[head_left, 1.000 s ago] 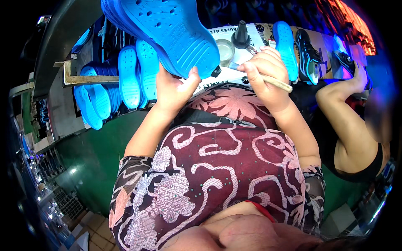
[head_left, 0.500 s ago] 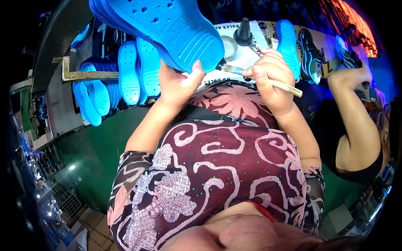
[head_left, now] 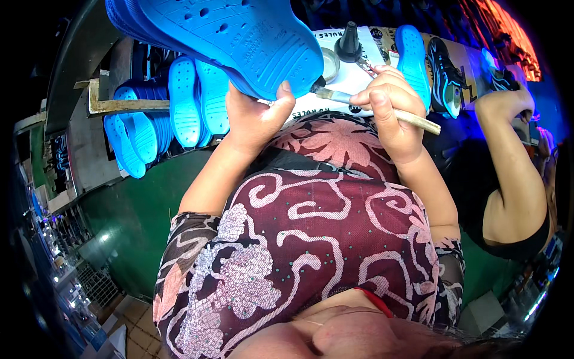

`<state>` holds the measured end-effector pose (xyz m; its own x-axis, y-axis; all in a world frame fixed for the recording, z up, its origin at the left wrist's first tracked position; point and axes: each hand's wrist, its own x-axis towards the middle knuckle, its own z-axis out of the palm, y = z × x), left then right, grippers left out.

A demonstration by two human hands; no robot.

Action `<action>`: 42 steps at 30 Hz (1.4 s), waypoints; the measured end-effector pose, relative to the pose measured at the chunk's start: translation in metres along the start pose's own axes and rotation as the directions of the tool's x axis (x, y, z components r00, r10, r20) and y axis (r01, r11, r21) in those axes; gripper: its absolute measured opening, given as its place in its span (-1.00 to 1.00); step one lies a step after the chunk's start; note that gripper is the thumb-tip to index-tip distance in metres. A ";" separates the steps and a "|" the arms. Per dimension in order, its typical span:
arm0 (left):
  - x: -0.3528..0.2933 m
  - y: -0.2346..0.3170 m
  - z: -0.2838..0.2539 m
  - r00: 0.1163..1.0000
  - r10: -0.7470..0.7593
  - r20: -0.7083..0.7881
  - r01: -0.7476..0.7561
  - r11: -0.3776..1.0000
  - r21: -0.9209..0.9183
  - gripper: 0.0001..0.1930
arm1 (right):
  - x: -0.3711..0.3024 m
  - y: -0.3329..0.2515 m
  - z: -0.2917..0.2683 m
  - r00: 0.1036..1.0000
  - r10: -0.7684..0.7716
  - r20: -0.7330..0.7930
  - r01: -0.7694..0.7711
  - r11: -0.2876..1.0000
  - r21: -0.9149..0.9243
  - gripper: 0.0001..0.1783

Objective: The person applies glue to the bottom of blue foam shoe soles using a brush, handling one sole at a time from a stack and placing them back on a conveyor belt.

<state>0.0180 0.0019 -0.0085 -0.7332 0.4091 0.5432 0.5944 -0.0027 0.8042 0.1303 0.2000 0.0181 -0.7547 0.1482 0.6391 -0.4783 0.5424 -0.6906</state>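
My left hand (head_left: 257,116) is closed on the heel end of a thick stack of blue insoles (head_left: 263,51), its thumb lying over the top one. The upper insole has round holes and ribbed lines, and the stack runs out of view at the top. In my right hand (head_left: 397,113) is a brush (head_left: 418,121) with a pale wooden handle. Its dark bristles are at the heel edge of the stack; whether they touch it I cannot tell. Behind the brush, a round, shallow dish (head_left: 329,64) is partly hidden by the stack.
A black cone-shaped thing (head_left: 349,43) stands on printed white paper (head_left: 365,75). More blue insoles (head_left: 185,102) lean at the left by a wooden bar (head_left: 128,107). At the right are a single blue insole (head_left: 412,60), a black shoe (head_left: 443,78) and another person's arm (head_left: 514,161).
The insole stack has shifted slightly left. My right hand and the brush have moved a little to the right. Both hands keep their hold.
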 end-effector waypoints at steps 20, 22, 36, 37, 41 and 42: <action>0.057 0.093 -0.037 0.907 -0.307 0.288 0.412 0.792 -0.451 -0.24 | -0.040 0.008 -0.062 0.955 0.193 -0.224 -0.204 0.979 -0.026 -0.69; 0.075 0.106 -0.034 0.665 -0.375 0.645 0.659 0.702 -0.272 -0.11 | -0.046 -0.001 -0.074 0.934 0.241 -0.264 -0.265 0.962 -0.061 -0.69; 0.349 0.209 0.346 0.775 -0.094 0.625 0.624 0.271 -0.733 -0.59 | -0.086 -0.009 -0.104 0.814 0.373 -0.445 -0.469 0.875 -0.124 -0.71; 0.340 0.218 0.351 0.821 -0.052 0.568 0.555 0.308 -0.773 -0.48 | -0.086 -0.009 -0.106 0.793 0.391 -0.468 -0.483 0.871 -0.091 -0.70; 0.259 0.194 0.293 0.771 0.222 0.597 0.364 0.615 -0.699 -0.18 | -0.097 0.005 -0.110 0.756 0.402 -0.518 -0.475 0.880 -0.010 -0.70; 0.244 0.160 0.269 0.700 0.292 0.652 0.340 0.667 -0.663 -0.19 | -0.099 0.008 -0.109 0.754 0.422 -0.504 -0.483 0.875 0.011 -0.70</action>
<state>0.0234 0.3472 0.1878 -0.1243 0.8803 0.4578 -0.0719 -0.4682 0.8807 0.2495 0.2798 -0.0140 -0.5445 0.7573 0.3606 -0.0587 0.3944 -0.9171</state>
